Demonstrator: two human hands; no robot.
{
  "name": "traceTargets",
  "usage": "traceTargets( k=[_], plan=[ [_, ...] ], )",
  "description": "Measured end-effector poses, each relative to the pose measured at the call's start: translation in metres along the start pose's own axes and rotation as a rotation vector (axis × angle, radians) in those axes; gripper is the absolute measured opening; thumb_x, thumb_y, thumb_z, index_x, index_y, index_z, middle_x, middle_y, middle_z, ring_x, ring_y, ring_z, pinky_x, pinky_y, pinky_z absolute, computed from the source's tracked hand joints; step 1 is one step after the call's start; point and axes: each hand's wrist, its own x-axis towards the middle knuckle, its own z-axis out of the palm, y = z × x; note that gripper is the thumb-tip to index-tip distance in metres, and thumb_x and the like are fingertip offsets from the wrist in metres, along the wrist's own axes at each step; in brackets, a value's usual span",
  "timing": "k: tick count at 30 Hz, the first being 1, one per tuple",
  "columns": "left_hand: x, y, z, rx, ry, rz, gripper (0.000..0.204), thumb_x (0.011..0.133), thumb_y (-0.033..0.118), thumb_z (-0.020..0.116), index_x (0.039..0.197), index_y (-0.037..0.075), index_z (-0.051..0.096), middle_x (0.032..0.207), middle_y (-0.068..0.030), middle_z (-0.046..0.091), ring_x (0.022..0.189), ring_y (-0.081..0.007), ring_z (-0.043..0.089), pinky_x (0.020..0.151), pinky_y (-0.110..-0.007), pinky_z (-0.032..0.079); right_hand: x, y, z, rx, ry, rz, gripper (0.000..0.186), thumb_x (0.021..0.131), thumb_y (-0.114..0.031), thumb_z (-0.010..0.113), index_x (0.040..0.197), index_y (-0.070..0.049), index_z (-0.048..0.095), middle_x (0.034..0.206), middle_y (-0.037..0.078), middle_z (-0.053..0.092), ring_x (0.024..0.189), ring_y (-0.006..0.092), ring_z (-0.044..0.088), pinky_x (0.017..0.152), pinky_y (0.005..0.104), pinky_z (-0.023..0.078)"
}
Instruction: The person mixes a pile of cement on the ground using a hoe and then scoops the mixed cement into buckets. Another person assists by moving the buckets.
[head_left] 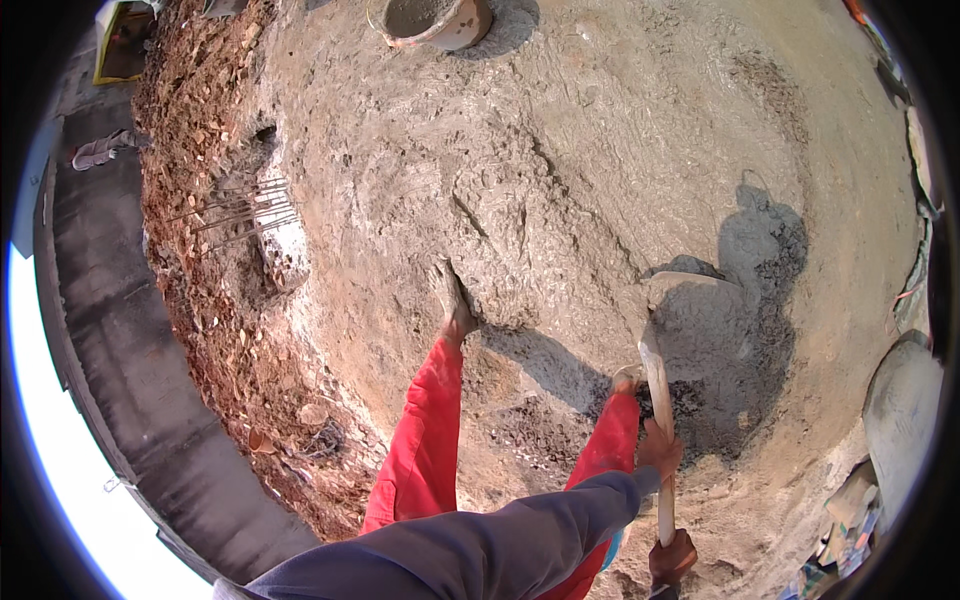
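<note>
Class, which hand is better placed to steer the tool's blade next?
Probably the left hand: it grips the wooden handle nearer the blade, while the right hand holds farther back.

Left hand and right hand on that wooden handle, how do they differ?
The left hand holds the wooden handle nearer the blade; the right hand holds it nearer the other end. A long grey sleeve shows behind the left hand; little shows behind the right hand. Both are bare and closed around it.

1. The left arm [480, 530] is lying diagonally toward the right side.
2. The left hand [660, 450] is gripping, curled.
3. The right hand [672, 558] is also gripping, below it.
4. The legs [425, 430] are standing apart.
</note>
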Motion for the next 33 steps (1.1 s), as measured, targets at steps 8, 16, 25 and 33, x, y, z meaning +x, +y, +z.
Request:
traceTargets(
  k=[8,16,25,33],
  plan=[
    [0.049,0.049,-0.189,-0.394,0.095,0.188,0.044,0.083,0.019,0.066,0.111,0.000,0.037,0.077,-0.0216,0.062,0.070,-0.0375,0.067,0.061,-0.045,0.052,0.086,-0.136,0.067,0.136,0.220,-0.301,0.021,0.060,-0.005,0.067,0.065,-0.008,0.047,0.060,0.014,0.049,0.054,0.0382,0.053,0.049,0.0475,0.042],
    [0.327,0.206,-0.471,-0.160,0.481,0.355,0.020,0.083,0.012,0.060,0.074,-0.006,0.057,0.066,-0.0125,0.063,0.056,-0.0218,0.065,0.050,-0.036,0.055,0.279,-0.492,0.032,0.237,0.149,-0.387,0.026,0.071,-0.017,0.074,0.093,-0.008,0.066,0.081,0.014,0.069,0.074,0.0334,0.069,0.065,0.0429,0.055],
    [0.269,0.108,-0.371,0.075,0.283,-0.045,0.023,0.085,0.014,0.055,0.084,-0.007,0.063,0.068,-0.0119,0.068,0.056,-0.0206,0.068,0.053,-0.032,0.056,0.181,-0.377,0.002,0.143,-0.040,-0.440,0.007,0.077,-0.010,0.063,0.081,-0.005,0.059,0.067,0.016,0.064,0.062,0.0328,0.066,0.056,0.0452,0.052],
    [0.148,0.003,-0.174,0.201,0.217,-0.042,0.058,0.080,0.030,0.065,0.110,-0.014,0.042,0.089,-0.0259,0.067,0.085,-0.0395,0.069,0.078,-0.045,0.055,0.073,-0.207,-0.038,-0.106,-0.150,-0.266,0.028,0.065,-0.013,0.074,0.086,-0.009,0.055,0.077,0.011,0.062,0.067,0.0332,0.064,0.057,0.0458,0.050]
  ],
)
